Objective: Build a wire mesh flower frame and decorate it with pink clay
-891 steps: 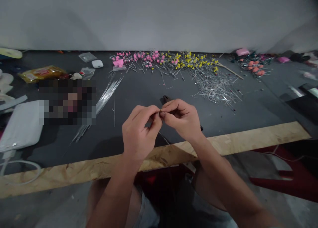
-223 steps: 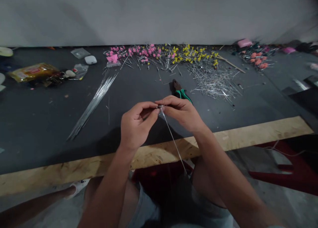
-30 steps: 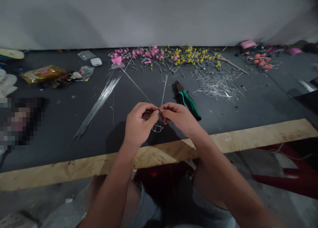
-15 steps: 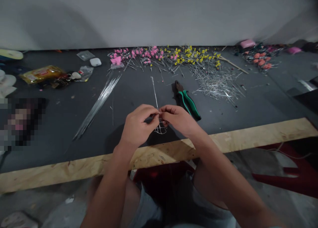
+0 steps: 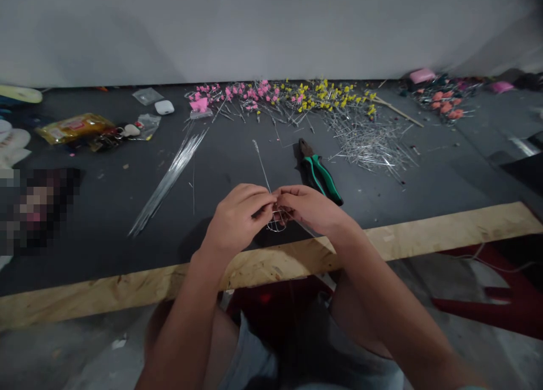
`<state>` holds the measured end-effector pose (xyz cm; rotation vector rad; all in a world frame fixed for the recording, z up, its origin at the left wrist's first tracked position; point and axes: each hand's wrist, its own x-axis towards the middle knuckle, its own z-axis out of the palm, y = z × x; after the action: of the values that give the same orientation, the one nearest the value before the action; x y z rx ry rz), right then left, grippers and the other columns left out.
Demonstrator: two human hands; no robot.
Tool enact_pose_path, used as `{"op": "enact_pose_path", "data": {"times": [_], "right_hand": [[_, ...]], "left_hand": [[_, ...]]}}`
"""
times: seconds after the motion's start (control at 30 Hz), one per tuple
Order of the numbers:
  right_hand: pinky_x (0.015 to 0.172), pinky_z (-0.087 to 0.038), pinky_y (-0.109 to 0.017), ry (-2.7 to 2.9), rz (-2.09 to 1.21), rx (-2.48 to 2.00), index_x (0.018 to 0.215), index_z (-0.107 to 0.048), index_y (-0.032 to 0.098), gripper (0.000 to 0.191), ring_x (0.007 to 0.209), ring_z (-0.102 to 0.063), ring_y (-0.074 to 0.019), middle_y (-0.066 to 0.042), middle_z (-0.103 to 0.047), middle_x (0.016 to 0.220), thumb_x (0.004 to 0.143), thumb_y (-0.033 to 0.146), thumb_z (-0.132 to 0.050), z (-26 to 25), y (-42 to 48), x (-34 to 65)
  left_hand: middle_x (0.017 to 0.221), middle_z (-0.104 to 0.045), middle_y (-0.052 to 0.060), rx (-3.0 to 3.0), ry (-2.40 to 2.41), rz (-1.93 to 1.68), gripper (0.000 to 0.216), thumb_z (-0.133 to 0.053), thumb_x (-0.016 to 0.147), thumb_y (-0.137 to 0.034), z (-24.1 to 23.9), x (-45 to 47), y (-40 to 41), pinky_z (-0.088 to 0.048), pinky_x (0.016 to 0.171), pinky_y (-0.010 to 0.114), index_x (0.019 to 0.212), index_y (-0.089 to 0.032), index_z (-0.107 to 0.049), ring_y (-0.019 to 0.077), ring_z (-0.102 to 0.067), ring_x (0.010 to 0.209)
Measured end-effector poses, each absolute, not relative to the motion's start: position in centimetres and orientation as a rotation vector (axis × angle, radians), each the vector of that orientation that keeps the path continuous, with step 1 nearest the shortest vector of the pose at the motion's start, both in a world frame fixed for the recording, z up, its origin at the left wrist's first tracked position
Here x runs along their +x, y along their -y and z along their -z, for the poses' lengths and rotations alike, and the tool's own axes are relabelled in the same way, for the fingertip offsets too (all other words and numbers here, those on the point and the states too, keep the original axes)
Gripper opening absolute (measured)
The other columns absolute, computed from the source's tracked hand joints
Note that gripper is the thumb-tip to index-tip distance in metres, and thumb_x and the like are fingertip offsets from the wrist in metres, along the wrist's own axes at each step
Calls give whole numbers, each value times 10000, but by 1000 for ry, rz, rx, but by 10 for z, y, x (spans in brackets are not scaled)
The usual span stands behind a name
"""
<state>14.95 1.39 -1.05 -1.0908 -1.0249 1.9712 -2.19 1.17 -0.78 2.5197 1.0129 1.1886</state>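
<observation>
Between my hands is a small wire frame (image 5: 276,226) with a rounded, grid-like end towards me and a long twisted stem pointing away. My left hand (image 5: 240,214) pinches the wire with thumb and forefinger from the left. From the right, my right hand (image 5: 307,206) has its fingers closed on the same piece, its fingertips touching those of the left. The fingers hide the join of stem and grid. Pliers (image 5: 318,172) with green and black handles lie just beyond my right hand.
A bundle of straight wires (image 5: 169,180) lies to the left. Along the wall are pink-tipped wires (image 5: 250,93), yellow-tipped wires (image 5: 326,95) and a heap of bare wires (image 5: 373,144). An earphone case (image 5: 164,107) and a yellow packet (image 5: 74,128) lie at left. A wooden strip (image 5: 275,265) edges the table.
The wire frame's stem has tilted left and its far tip sits slightly nearer me. Both hands have shifted a little towards me, still closed on the wire.
</observation>
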Motion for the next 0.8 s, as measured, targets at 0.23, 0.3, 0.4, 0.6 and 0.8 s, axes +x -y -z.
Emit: {"op": "enact_pose_path", "data": {"times": [0.23,0.3,0.4,0.6,0.8], "right_hand": [[583,-449,-241,926,-2031,-1088,659,-644,182,103,577,-559,-90,5,-618,632,743,174,-584,5,-15,148],[578,-449,-237,922,-2040,-1067,655,-640,176,97,574,-559,-89,6,-615,625,739,174,-592,4,-16,148],[561,-443,-225,937,-2048,-1023,657,-633,174,83,572,-552,-86,17,-597,607,730,169,-594,4,-16,148],[519,-432,-222,1038,-1985,-1108,672,-613,180,91,564,-541,-93,17,-581,615,735,171,-549,8,-19,149],[417,-345,-242,1537,-1588,-1551,699,-602,175,110,406,-430,-78,12,-547,564,777,239,-557,20,-28,152]], "left_hand": [[851,-711,13,2506,-1029,-1236,166,-576,810,-81,8,-24,-9,-529,794,290,880,-213,-646,146,-652,842],[839,-704,9,2508,-1022,-1246,165,-583,803,-75,8,-24,-8,-528,790,288,875,-213,-637,143,-644,837],[847,-696,5,2497,-986,-1272,164,-601,790,-71,7,-24,-7,-527,799,290,872,-212,-626,139,-634,838],[897,-708,14,2395,-1037,-1206,132,-581,827,-113,7,-24,-5,-523,835,288,881,-216,-644,142,-650,882],[1176,-663,13,2035,-1761,-889,328,-561,865,-359,-9,-75,-25,-488,934,353,1167,-241,-606,197,-619,1062]]}}
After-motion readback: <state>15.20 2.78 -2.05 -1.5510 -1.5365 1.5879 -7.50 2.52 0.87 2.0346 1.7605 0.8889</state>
